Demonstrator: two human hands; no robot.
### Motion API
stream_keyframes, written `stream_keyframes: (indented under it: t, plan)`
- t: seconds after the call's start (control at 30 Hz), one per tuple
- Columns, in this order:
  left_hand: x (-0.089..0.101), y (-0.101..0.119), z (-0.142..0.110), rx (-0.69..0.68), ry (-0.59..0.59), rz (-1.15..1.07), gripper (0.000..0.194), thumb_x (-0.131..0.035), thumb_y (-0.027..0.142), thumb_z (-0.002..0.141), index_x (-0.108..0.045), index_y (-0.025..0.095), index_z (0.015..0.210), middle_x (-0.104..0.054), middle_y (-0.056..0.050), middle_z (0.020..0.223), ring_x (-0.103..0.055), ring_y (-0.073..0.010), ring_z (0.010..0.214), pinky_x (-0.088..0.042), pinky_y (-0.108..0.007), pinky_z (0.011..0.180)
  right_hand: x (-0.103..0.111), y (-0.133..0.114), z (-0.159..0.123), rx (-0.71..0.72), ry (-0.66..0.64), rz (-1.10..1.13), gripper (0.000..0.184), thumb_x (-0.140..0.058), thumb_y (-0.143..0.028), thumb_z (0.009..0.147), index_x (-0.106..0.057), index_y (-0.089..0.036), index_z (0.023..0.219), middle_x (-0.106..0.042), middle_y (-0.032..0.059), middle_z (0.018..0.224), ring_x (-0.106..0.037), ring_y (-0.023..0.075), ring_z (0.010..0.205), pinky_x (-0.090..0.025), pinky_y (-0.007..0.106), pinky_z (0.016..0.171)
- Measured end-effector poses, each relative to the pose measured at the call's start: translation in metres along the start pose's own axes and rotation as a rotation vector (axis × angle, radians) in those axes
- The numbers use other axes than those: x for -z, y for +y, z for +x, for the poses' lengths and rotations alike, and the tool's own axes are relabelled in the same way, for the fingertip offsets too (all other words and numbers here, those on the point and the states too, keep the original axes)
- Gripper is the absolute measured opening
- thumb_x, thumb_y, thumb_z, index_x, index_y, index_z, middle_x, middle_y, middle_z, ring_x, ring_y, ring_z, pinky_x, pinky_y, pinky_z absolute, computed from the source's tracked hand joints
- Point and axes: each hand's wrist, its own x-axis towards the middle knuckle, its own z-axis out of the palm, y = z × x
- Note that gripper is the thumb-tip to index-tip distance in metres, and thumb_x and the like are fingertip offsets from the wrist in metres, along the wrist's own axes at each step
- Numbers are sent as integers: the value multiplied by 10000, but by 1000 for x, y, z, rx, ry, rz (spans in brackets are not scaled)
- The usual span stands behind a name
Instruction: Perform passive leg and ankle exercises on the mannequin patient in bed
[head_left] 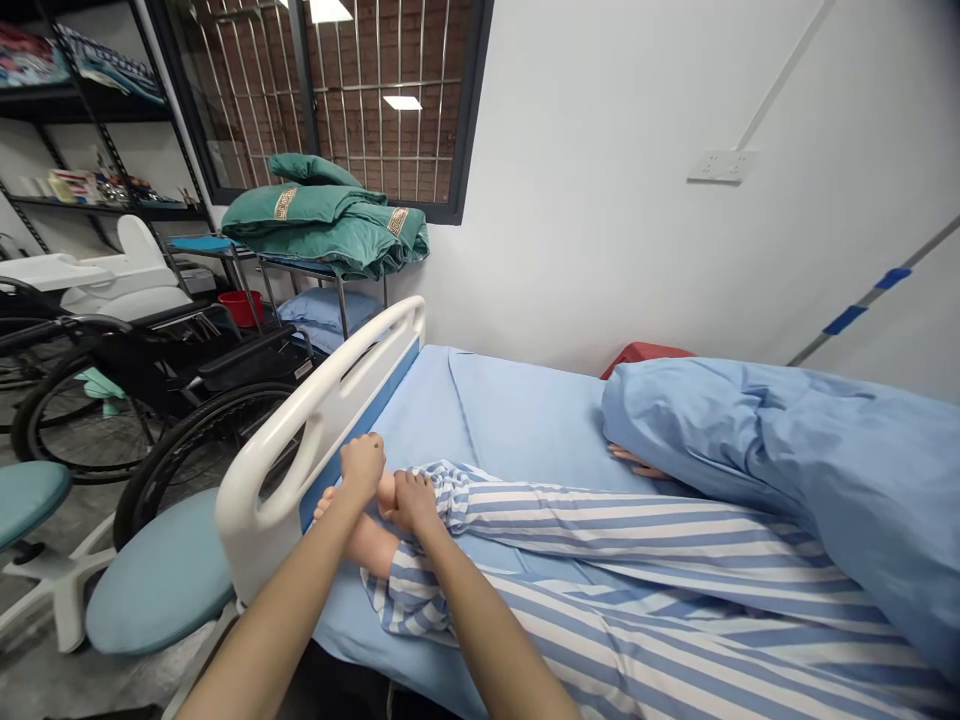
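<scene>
Two legs in blue-and-white striped trousers (600, 510) lie on the bed, their bare feet towards the footboard. My left hand (363, 466) is closed around the front of the far foot (386, 492), hiding its toes. Just to the right, my right hand (414, 500) wraps around the ankle of that same leg, below the bunched trouser cuff (450, 490). The near foot (371, 545) rests on the sheet under my left forearm, its toes partly showing. Whether the legs belong to a person or a manikin, I cannot tell.
A white footboard (259, 480) rises left of the feet. A blue quilt (750, 430) covers the upper legs, with a hand (637, 462) showing at its edge. Beyond the footboard stand a wheelchair (225, 400), a round stool (165, 570) and a rack of green bedding (330, 215).
</scene>
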Motion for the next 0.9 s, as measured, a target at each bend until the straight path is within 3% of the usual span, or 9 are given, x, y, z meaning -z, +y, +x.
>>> stream_keyframes:
  t: [0.2, 0.37, 0.53, 0.73, 0.9]
  plan:
    - [4, -8, -12, -71, 51, 82, 356, -299, 70, 836, -574, 77, 1062, -611, -197, 1020, -633, -192, 898, -491, -278, 738, -1, 1, -1, 11, 14, 18, 509, -668, -409, 650, -485, -177, 1064, -577, 125, 1123, -513, 293, 1042, -329, 387, 872]
    - [14, -14, -16, -109, 14, 146, 343, -318, 105, 855, -602, 84, 1046, -644, -200, 952, -639, -205, 889, -489, -305, 735, -2, 1, -2, 12, 27, 25, 490, -649, -412, 660, -490, -175, 1059, -581, 127, 1110, -510, 294, 1048, -322, 390, 883]
    - [19, -9, -4, -117, -52, 202, 327, -368, 102, 831, -668, 117, 961, -674, -180, 897, -642, -219, 866, -480, -325, 722, -1, 2, -2, 23, 32, 31, 475, -648, -398, 656, -496, -176, 1047, -589, 120, 1101, -512, 290, 1038, -326, 383, 877]
    - [9, 3, 13, -103, -117, 225, 301, -414, 158, 811, -695, 105, 909, -681, -176, 820, -645, -231, 773, -480, -326, 638, 2, 1, -3, 11, 26, 38, 469, -654, -389, 651, -499, -174, 1039, -592, 129, 1097, -518, 291, 1023, -322, 388, 882]
    - [-1, 1, 19, -150, -118, 159, 314, -405, 187, 815, -677, 133, 963, -674, -176, 922, -632, -244, 884, -473, -344, 716, 2, 1, -1, 15, 22, 44, 467, -657, -393, 650, -500, -176, 1032, -593, 132, 1097, -520, 289, 1020, -322, 386, 883]
